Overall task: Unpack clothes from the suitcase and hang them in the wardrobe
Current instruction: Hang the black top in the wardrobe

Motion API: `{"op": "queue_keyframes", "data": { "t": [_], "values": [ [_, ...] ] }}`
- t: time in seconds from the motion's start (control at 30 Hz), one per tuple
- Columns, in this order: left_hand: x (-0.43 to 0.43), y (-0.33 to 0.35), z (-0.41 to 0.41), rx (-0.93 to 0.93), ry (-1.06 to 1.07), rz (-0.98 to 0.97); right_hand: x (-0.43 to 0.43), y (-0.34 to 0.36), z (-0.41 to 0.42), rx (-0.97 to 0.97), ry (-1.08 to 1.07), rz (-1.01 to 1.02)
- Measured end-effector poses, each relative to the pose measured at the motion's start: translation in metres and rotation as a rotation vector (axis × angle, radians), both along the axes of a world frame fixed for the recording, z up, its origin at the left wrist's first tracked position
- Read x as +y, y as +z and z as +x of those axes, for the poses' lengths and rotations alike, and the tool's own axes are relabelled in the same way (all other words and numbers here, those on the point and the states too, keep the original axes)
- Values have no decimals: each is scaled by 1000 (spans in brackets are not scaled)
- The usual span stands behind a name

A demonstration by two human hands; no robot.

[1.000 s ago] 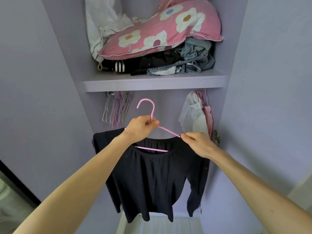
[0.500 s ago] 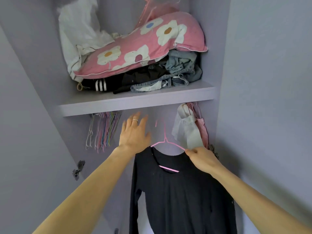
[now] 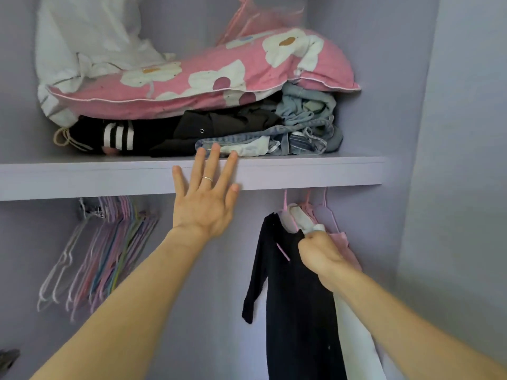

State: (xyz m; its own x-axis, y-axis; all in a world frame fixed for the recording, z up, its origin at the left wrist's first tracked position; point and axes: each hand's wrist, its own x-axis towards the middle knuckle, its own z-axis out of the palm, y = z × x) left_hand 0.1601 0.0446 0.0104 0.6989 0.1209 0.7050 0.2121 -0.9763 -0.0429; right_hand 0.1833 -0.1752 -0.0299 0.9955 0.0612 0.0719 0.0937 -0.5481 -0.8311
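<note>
Two hands (image 3: 204,212) (image 3: 319,256), one shelf (image 3: 301,171), one pillow (image 3: 205,86), one black top (image 3: 296,311), two paler garments (image 3: 356,346) (image 3: 343,242)

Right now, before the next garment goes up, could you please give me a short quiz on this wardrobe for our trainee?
1. True or false: the left hand grips the black top.
2. Where do the empty hangers hang? A: left of the black top. B: right of it. C: above the shelf.
3. What lies on the folded clothes on the shelf?

Key
1. False: it is open with its fingers spread, and the right hand holds the top at its shoulder.
2. A.
3. The pink flowered pillow.
</note>
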Motion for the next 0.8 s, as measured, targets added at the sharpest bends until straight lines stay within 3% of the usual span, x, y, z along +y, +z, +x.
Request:
{"op": "queue_keyframes", "data": {
  "t": [0.23, 0.47, 0.63, 0.73, 0.8],
  "values": [
    [18, -31, 38, -304, -82, 56, 69, -46, 87, -180, -41, 24],
    [26, -34, 43, -365, -130, 66, 99, -77, 116, -189, -130, -249],
    [32, -35, 43, -394, -116, 74, 75, -60, 122, -173, -217, -522],
    [31, -39, 46, -396, -132, 76, 60, -55, 119, -58, -341, -416],
    [33, -39, 48, -427, -135, 83, 60, -58, 119, -159, -268, -569]
  ]
}}
